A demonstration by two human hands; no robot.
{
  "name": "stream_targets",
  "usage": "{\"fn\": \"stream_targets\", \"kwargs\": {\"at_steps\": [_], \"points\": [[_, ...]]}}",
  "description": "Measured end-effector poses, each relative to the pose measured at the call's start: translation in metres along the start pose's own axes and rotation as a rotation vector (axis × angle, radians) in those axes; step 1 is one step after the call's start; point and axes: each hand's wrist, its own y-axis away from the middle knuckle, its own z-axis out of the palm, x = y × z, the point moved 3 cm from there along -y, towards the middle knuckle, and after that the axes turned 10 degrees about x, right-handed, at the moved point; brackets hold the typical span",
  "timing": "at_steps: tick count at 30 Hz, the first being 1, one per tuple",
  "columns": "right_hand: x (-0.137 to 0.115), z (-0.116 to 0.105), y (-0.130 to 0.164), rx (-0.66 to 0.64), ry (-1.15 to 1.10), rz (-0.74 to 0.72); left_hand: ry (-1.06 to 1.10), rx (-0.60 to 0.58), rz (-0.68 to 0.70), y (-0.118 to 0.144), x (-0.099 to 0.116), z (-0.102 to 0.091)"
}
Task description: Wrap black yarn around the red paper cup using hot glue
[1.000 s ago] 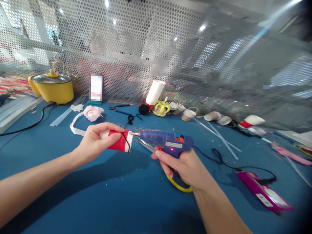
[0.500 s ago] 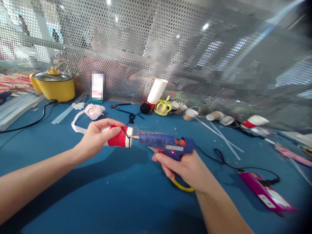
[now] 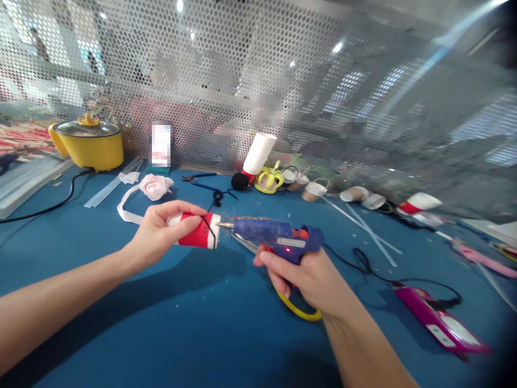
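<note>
My left hand (image 3: pixel 161 231) is closed around a small red and white paper cup (image 3: pixel 197 230), which lies sideways in the air. A black cord (image 3: pixel 210 226) crosses the cup near its white end, under or beside my thumb. My right hand (image 3: pixel 299 269) grips a blue hot glue gun (image 3: pixel 278 235) with a red light lit on its side. Its metal nozzle points left at the cup's white end, touching or very close to it. Scissors with a yellow handle (image 3: pixel 299 310) lie on the table under my right hand, partly hidden by it.
Behind my left hand is a white ribbon rose (image 3: pixel 155 187); pliers (image 3: pixel 202 181) and black yarn lie farther back. A stack of paper cups (image 3: pixel 259 153) leans by the mesh wall. A yellow pot (image 3: pixel 91 145) stands left, and a magenta power strip (image 3: pixel 440 320) lies right, wired to the gun.
The glue gun's nozzle has shifted slightly right and up along the cup's end. More of the scissors shows beneath the gun. My left hand still holds the cup.
</note>
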Motion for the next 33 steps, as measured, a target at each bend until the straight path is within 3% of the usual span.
{"fn": "stream_targets", "kwargs": {"at_steps": [11, 16, 20, 24, 28, 31, 33], "points": [[0.003, -0.004, -0.007, 0.009, -0.161, 0.036, -0.249, -0.032, 0.320, 0.010, 0.017, 0.002], [-0.001, -0.017, -0.020, 0.186, -0.259, 0.026, -0.264, -0.032, 0.384, 0.011, 0.019, 0.002], [0.019, -0.037, -0.054, 0.374, -0.010, 0.074, -0.323, -0.028, 0.465, 0.012, 0.023, 0.001], [0.052, -0.046, -0.087, 0.419, 0.177, 0.190, -0.362, -0.013, 0.515, 0.013, 0.029, 0.001], [0.074, -0.043, -0.102, 0.460, 0.317, 0.236, -0.375, 0.018, 0.552, 0.013, 0.034, 0.000], [0.073, -0.038, -0.106, 0.497, 0.435, 0.203, -0.361, 0.019, 0.574, 0.013, 0.036, -0.001], [0.059, -0.034, -0.105, 0.519, 0.495, 0.133, -0.348, 0.004, 0.576, 0.012, 0.036, 0.000]]}}
